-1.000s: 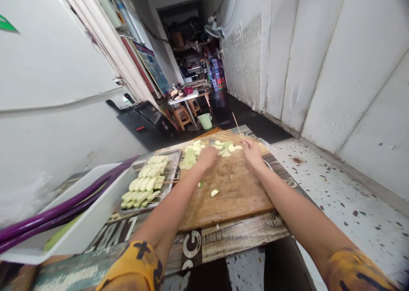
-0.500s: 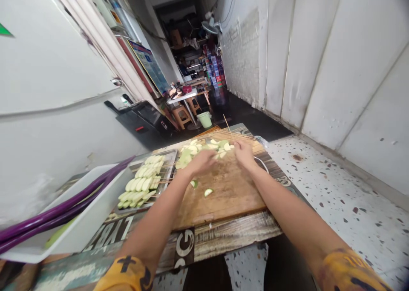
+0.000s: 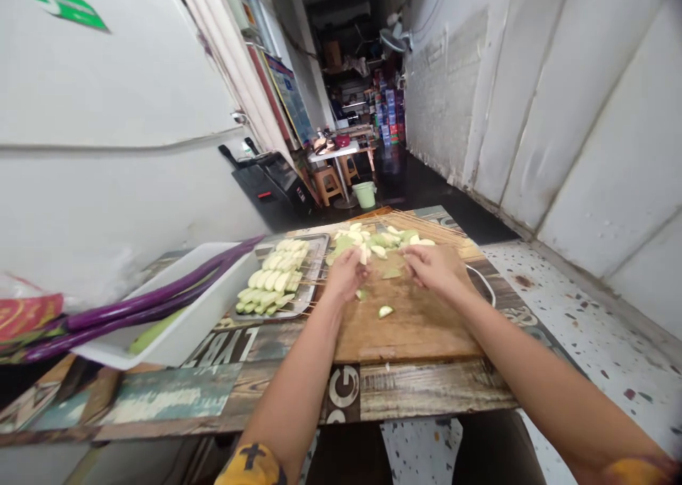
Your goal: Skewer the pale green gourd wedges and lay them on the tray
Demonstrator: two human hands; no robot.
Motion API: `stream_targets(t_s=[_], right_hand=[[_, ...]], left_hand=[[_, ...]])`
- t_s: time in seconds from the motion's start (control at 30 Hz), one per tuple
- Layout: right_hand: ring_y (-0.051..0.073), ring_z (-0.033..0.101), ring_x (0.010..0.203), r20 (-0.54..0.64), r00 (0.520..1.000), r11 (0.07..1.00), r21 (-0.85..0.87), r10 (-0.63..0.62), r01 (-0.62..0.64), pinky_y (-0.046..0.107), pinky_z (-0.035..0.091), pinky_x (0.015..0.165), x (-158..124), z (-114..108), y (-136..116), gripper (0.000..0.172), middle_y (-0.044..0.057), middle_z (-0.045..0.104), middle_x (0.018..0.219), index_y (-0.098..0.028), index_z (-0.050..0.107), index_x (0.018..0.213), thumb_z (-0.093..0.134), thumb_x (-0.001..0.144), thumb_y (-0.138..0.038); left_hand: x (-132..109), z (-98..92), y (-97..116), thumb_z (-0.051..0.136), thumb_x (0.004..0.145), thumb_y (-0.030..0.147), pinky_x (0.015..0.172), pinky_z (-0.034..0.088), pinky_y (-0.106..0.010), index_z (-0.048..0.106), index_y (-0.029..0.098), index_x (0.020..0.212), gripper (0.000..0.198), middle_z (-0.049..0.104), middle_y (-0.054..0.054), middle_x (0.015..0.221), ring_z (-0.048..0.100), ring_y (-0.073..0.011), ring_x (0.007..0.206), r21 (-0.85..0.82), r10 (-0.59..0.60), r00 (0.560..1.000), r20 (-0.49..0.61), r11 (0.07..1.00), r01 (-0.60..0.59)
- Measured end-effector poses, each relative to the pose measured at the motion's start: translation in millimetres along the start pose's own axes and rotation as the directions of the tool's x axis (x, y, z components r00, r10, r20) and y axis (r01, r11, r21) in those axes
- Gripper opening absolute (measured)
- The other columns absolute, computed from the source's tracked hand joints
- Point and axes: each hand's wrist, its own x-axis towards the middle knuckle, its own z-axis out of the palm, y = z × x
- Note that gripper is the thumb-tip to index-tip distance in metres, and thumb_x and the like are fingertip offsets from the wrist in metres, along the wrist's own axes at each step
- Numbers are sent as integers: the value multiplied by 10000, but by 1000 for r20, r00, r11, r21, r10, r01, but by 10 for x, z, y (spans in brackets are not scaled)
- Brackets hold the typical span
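My left hand (image 3: 345, 273) is closed around a pale vegetable slice (image 3: 364, 253), held upright above the cutting board's left side. Across from it, my right hand (image 3: 434, 265) pinches a thin bamboo skewer, which barely shows now between the fingertips. Both hands hover over the wooden cutting board (image 3: 410, 336). A heap of pale, green-skinned slices (image 3: 391, 238) covers the board's far end. One half-round slice (image 3: 385, 311) lies alone nearer to me. On my left, a metal tray (image 3: 318, 272) carries rows of skewered slices (image 3: 271, 279).
Left of the tray stands a white bin (image 3: 186, 329) with long purple eggplants (image 3: 165, 300) and a green vegetable in it. Loose skewers (image 3: 447, 228) lie past the board. A light green bucket (image 3: 365, 194) stands on the floor beyond the table, near a small white table (image 3: 333, 151).
My left hand has come back from the heap with a slice in it. The skewer that stood up by my right hand has tipped out of clear sight. The view has swung left.
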Motion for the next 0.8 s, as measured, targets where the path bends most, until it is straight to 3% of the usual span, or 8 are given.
stream_targets(t_s=[0.13, 0.23, 0.37, 0.53, 0.63, 0.8], right_hand=[[47, 354, 319, 125, 988, 996, 5, 91, -92, 167, 255, 308, -161, 165, -159, 180, -59, 493, 479, -165, 599, 803, 479, 695, -245], [54, 311, 286, 239, 964, 993, 1, 116, -120, 176, 219, 294, -234, 209, -223, 308, -77, 447, 426, -180, 592, 965, 456, 753, -357], [77, 338, 312, 258, 963, 996, -71, 76, -59, 196, 244, 316, -296, 285, -198, 369, -70, 434, 411, -200, 580, 1063, 451, 764, -372], [93, 420, 437, 158, 981, 975, -175, -109, 137, 214, 330, 418, -350, 379, -119, 292, -26, 513, 525, -190, 650, 929, 473, 714, -277], [87, 369, 412, 138, 985, 962, -235, -108, 139, 211, 294, 402, -336, 341, -128, 285, -42, 448, 480, -175, 660, 898, 470, 708, -271], [95, 323, 377, 68, 993, 956, -271, -99, 114, 219, 253, 377, -286, 209, -186, 408, -56, 407, 444, -185, 598, 1116, 443, 763, -319]], left_hand=[[67, -168, 37, 504, 819, 240, 348, 216, -104, 440, 148, 732, 142, 451, 43, 553, 347, -4, 373, -440, -136, 991, 14, 889, 128], [111, -203, 32, 488, 833, 253, 323, 185, -118, 429, 147, 706, 175, 393, 54, 524, 288, -10, 356, -589, -194, 977, 89, 781, 209], [102, -145, 27, 500, 828, 263, 354, 266, -124, 490, 136, 797, 131, 410, 45, 543, 347, -24, 392, -673, -113, 964, 242, 696, 250], [63, -83, 13, 514, 820, 190, 311, 164, -104, 466, 131, 739, 111, 335, 73, 505, 241, 3, 343, -700, -141, 972, 188, 675, 233], [60, -72, 8, 478, 835, 190, 335, 227, -99, 452, 129, 721, 132, 402, 41, 551, 309, -5, 383, -692, -169, 969, 180, 678, 247], [56, -56, 13, 412, 847, 162, 361, 282, -130, 449, 132, 696, 159, 433, 19, 556, 338, -27, 395, -682, -182, 966, 186, 684, 260]])
